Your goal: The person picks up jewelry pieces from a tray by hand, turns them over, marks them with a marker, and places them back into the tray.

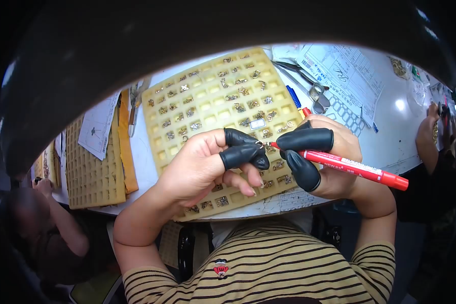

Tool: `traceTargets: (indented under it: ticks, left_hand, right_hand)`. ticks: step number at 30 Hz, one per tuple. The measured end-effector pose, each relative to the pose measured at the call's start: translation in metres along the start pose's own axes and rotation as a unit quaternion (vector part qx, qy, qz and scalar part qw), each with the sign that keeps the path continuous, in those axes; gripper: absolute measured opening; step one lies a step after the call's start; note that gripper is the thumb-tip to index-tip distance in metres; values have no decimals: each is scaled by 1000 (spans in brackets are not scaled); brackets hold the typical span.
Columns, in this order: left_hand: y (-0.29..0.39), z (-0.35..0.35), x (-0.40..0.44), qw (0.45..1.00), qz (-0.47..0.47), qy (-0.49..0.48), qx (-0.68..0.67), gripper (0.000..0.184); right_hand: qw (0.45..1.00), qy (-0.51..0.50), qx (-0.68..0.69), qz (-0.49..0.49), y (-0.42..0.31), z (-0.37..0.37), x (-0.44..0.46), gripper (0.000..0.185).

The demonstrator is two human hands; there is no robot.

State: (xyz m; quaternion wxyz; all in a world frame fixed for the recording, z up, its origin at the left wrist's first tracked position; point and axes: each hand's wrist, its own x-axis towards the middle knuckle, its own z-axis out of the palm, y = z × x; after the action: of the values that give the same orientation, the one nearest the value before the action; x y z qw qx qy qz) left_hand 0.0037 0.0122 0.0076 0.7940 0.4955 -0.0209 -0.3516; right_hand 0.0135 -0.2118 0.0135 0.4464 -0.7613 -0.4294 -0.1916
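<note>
My left hand (197,157) wears black finger cots and pinches a small shiny metal jewelry piece (260,144), possibly a ring; its far side is hidden by the fingertips. In my right hand (334,147), also with black finger cots, is a red marker pen (357,168). The pen's red front end points left and meets the jewelry piece or comes very close; I cannot tell whether they touch. Below both hands lies a pale yellow compartment tray (154,147), with small metal pieces in many of its pockets and a small white label (257,123) on it.
Beyond the tray are pliers (294,76), a blue pen (293,96) and printed papers (339,71). A second tray (93,172) with a paper sheet (99,121) on it stands at left, beside tweezers (133,114). Other people's hands (44,186) work at both sides.
</note>
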Motion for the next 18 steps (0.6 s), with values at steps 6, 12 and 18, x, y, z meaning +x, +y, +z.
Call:
traceTargets:
  ticks: [6,12,18]
  left_hand:
    - [-1,-2,1,1000,1,-8,-14,23]
    - [3,2,-2,1000,5,5,-4,19]
    - [17,-6,-2,920,226,170,271,17]
  right_hand:
    - [999,23,13,25,7,1,-1,28]
    - [999,-30,-12,34,14,5,1,29]
    - [994,25,-91,61,16,3,4,23]
